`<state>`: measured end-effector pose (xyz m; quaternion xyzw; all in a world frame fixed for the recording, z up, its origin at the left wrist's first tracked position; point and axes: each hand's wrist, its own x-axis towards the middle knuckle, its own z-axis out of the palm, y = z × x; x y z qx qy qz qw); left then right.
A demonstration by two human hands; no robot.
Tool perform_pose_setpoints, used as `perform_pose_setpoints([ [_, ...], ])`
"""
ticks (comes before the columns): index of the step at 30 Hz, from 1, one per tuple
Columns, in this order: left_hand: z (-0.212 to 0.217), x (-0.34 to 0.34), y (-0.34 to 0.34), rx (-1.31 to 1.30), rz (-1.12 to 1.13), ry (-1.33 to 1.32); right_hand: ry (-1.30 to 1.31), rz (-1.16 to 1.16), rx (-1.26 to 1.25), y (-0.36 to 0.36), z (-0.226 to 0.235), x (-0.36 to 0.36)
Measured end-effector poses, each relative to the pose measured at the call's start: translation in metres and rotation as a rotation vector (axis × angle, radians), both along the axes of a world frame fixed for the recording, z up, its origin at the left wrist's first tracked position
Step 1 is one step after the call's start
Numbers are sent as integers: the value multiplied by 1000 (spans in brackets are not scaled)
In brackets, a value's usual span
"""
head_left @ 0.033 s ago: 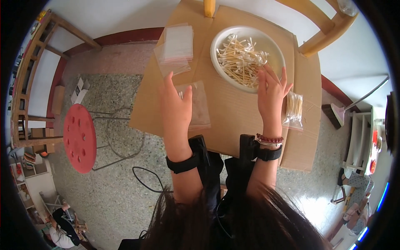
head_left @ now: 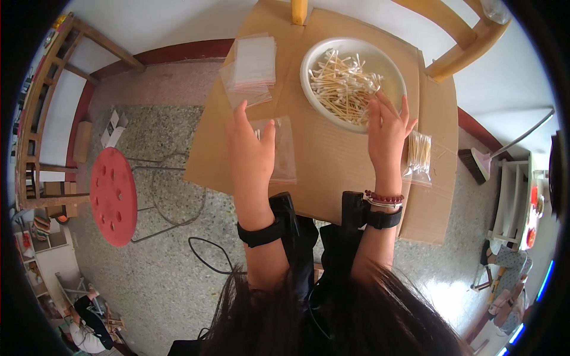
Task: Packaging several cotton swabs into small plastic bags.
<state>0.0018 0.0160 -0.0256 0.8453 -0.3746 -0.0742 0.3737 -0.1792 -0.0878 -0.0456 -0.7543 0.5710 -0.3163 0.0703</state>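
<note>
A white round bowl point(head_left: 307, 95) full of cotton swabs point(head_left: 341, 86) stands on the cardboard-covered table. Over its near right rim, my right hand point(head_left: 386, 133) reaches in, with thumb and fingertips closed at a swab's white end. To the left, my left hand point(head_left: 250, 154) hovers over a clear zip bag point(head_left: 285, 151) lying flat. Its thumb and index finger stand apart, and small white swab tips point(head_left: 257, 134) peek out between them; the other fingers are hidden beneath the hand. Right of my right wrist lies a filled bag of swabs point(head_left: 419, 153).
A stack of clear zip bags point(head_left: 254, 59) lies at the table's far left, on the cardboard point(head_left: 332, 178). A yellow wooden chair point(head_left: 460, 41) stands at the back right. On the floor are a red stool point(head_left: 113, 199) at left and a broom point(head_left: 475, 163) at right.
The right edge of the flat zip bag under my left hand has shifted slightly left. My hands are almost where they were.
</note>
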Motion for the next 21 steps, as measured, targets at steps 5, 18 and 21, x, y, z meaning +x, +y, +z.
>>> perform_pose_setpoints([
  [5, 3, -8, -7, -58, -120, 110, -210, -61, -107, -4, 8, -3],
  [18, 0, -21, -18, -146, -226, 184, -770, -66, -143, -7, 23, -4],
  [21, 3, -22, -20, -151, -222, 172, -900, -98, -138, -2, 34, 0],
])
